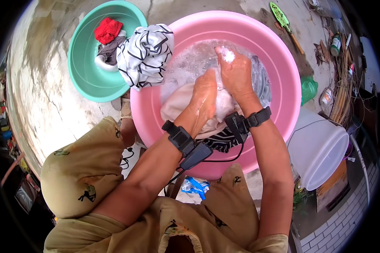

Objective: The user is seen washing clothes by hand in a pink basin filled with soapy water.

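A large pink plastic basin (285, 79) holds soapy water (190, 60) and wet laundry. Both of my hands are over it, close together. My left hand (205, 91) is closed on a pale pink cloth (177, 104) that bunches up out of the suds. Beside it, my right hand (237, 74) grips the same cloth, and a clump of white foam sits near its thumb. To the right of that hand a greyish cloth (261, 82) lies in the water. A black-and-white striped cloth (223, 140) rests against the basin's near wall. The fingertips are partly hidden.
At upper left, a green basin (82, 63) holds a red cloth (108, 30) and grey laundry (110, 50). A white, black-lined garment (145, 55) drapes between both rims. A white bucket (316, 148) lies tipped at right, near a green plastic container (308, 90). A green-bladed tool (280, 17) lies beyond.
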{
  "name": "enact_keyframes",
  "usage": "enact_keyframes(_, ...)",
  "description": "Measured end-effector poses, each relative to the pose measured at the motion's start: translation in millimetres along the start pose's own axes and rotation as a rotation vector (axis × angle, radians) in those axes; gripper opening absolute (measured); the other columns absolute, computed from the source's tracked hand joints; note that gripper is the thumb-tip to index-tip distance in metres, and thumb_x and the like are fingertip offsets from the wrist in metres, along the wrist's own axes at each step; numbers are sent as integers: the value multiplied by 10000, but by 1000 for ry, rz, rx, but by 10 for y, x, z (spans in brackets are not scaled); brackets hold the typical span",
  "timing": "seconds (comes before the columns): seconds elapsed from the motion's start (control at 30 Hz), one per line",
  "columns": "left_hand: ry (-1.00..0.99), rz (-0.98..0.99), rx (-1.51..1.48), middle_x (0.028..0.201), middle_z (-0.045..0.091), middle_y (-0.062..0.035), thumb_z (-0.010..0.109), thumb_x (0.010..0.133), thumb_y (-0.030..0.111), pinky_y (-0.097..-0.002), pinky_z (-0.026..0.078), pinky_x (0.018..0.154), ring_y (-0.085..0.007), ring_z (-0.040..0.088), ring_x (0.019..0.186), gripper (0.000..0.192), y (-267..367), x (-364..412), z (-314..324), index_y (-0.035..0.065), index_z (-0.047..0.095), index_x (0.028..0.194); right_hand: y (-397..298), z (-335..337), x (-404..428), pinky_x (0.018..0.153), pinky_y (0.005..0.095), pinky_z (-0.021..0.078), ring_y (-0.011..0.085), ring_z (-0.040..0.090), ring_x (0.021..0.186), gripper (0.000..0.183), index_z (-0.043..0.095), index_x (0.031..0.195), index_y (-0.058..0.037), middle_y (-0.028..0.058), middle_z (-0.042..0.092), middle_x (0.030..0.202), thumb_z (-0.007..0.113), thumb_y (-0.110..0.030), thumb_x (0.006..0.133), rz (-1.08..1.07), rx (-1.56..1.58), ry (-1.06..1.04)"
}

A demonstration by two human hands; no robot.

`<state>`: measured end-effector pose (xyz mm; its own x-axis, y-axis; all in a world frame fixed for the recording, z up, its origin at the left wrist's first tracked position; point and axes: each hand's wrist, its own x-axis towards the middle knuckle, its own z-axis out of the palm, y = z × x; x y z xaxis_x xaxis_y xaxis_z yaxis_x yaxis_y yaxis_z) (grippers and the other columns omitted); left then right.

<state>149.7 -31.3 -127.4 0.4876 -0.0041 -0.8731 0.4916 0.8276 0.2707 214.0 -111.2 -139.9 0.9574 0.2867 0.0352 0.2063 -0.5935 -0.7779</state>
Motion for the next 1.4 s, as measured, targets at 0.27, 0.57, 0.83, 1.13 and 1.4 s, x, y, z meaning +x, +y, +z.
enact_keyframes(0.27, -35, 379, 162, 1221, 527, -101, 461, 965, 247, -319, 384, 983, -193, 522, 1095, 428, 298, 182, -280, 15, 407, 1320, 779, 75, 21, 810, 487, 441, 431, 531, 1013, 396, 581, 1142, -34, 257, 546, 1125, 568, -293, 843, -115, -457, -3)
enact_keyframes(0.57, 78, 177, 306, 1141, 553, -109, 508, 941, 212, -361, 466, 834, -197, 561, 985, 427, 307, 302, -548, 11, 415, 1306, 470, 96, -108, 885, 392, 451, 332, 564, 999, 322, 633, 1016, -72, 161, 573, 1103, 557, -49, 704, 141, 54, -108)
enact_keyframes(0.83, -256, -51, -194, 1023, 593, -125, 445, 960, 329, -390, 517, 829, -243, 593, 966, 342, 321, 226, -514, 20, 547, 1062, -553, 108, -606, 797, 369, 463, 338, 558, 933, 384, 592, 1062, -95, 155, 569, 1019, 605, -109, 679, -299, -64, 6)
enact_keyframes(1.13, -144, -13, 28, 999, 617, -83, 463, 942, 258, -349, 539, 748, -194, 630, 853, 264, 207, -61, -95, 43, 568, 1053, -223, 93, -71, 598, 498, 455, 440, 570, 656, 327, 639, 766, -9, 249, 583, 691, 529, -296, 878, 104, -31, 13)
enact_keyframes(1.4, -35, 321, 270, 1101, 611, -105, 583, 900, 204, -361, 492, 876, -213, 610, 973, 337, 407, 71, -247, -2, 538, 1163, 579, 33, -20, 793, 485, 445, 393, 542, 969, 262, 659, 1001, -64, 243, 583, 997, 538, -254, 866, 209, -348, -39)
